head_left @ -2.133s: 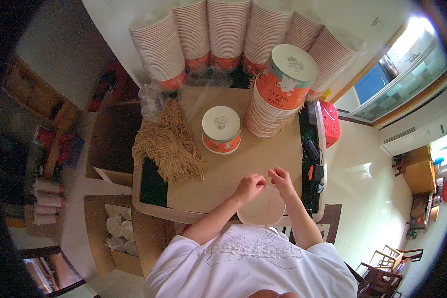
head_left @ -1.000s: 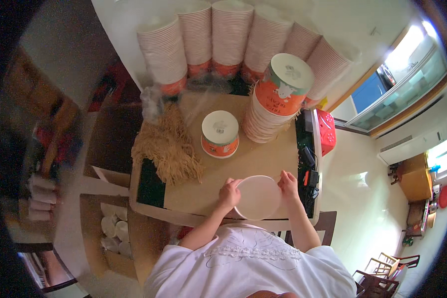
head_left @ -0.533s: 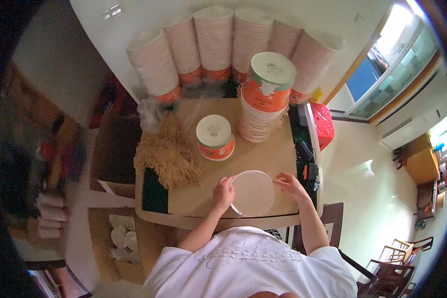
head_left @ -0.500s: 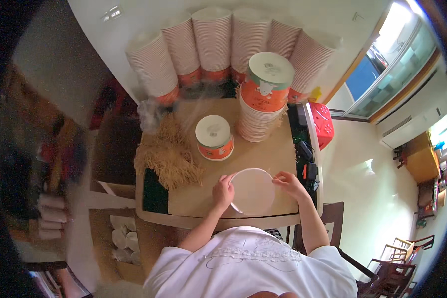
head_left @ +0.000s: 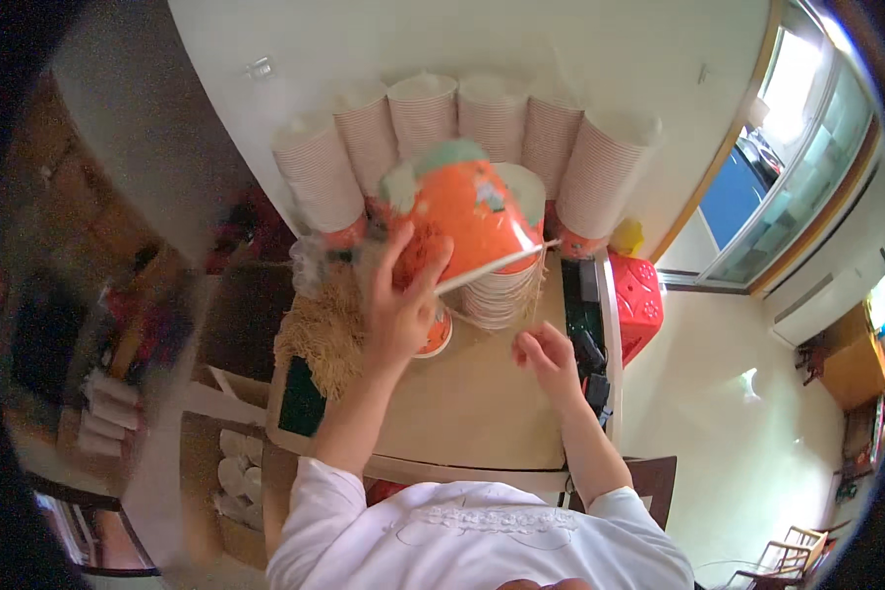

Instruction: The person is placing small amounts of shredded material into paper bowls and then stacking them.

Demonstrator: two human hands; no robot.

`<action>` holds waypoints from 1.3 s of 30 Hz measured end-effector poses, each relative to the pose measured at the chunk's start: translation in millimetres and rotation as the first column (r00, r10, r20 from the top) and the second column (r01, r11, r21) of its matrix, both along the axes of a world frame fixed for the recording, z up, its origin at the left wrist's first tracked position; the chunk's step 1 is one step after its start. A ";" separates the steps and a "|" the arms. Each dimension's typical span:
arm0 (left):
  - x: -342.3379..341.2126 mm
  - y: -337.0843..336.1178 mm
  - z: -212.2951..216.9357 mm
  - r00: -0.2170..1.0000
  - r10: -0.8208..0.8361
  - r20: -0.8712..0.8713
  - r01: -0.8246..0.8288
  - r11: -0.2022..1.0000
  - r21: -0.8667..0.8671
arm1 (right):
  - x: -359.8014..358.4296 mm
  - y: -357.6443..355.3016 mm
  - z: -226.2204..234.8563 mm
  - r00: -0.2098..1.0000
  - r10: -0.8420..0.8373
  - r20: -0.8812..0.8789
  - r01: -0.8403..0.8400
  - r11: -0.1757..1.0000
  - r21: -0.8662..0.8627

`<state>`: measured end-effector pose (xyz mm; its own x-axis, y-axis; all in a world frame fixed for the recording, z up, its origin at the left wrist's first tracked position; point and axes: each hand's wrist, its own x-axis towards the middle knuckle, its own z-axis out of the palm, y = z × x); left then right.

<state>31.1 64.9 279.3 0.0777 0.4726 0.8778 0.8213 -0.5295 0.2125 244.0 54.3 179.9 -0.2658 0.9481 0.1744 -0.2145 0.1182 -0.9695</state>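
Moved since the earlier frame: one orange-and-green bucket (head_left: 472,216), from between both your hands at the table's near edge to a raised place over its far half; it now tilts, base turned up and away, white rim toward you.

Left hand (head_left: 403,300): your fingers grip the bucket's side wall.

Right hand (head_left: 546,359): lifted off the bucket, above the right part of the table (head_left: 482,423); fingers curled in. You may have a strand pinched there; cannot tell.

Nested stack (head_left: 501,303): behind the held bucket, base up, tan strands at its rims. Judged as already dealt with.

Shorter bucket (head_left: 439,334): base down or up not visible now, mostly hidden by your left hand.

Cord bundle (head_left: 320,329): loose, at the table's left edge; plenty judged left.

Row of tall stacks (head_left: 610,182): along the far edge, judged untouched.

Black devices (head_left: 590,349): right edge.

Progress: your held bucket is not yet set down.
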 end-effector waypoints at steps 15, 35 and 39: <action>21.6 113.1 64.2 0.969 0.062 -0.237 -0.003 0.971 0.239 | 53.4 101.6 85.5 0.888 -0.459 -0.019 0.428 0.811 0.399; 7.6 36.8 46.8 0.945 -0.323 0.056 0.318 0.945 0.079 | 60.1 117.6 215.6 0.954 -0.087 0.289 -0.076 0.857 0.510; 7.9 47.3 18.3 0.913 -0.064 0.403 0.053 0.998 0.037 | 67.6 126.5 205.2 0.981 -0.104 0.164 0.007 0.864 0.504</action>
